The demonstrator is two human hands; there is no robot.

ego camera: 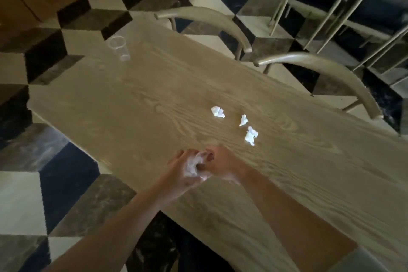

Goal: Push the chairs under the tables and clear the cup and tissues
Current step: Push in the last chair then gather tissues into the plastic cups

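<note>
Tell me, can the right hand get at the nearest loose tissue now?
Probably yes. The tissue lies on bare table just beyond the right hand, nothing between, though that hand shares a wad with the left hand.

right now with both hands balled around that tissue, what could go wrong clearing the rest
Both hands, left hand and right hand, are full of the tissue wad, so grabbing the three loose tissues may drop some. The clear cup stands near the table corner; a reach could knock it off.
</note>
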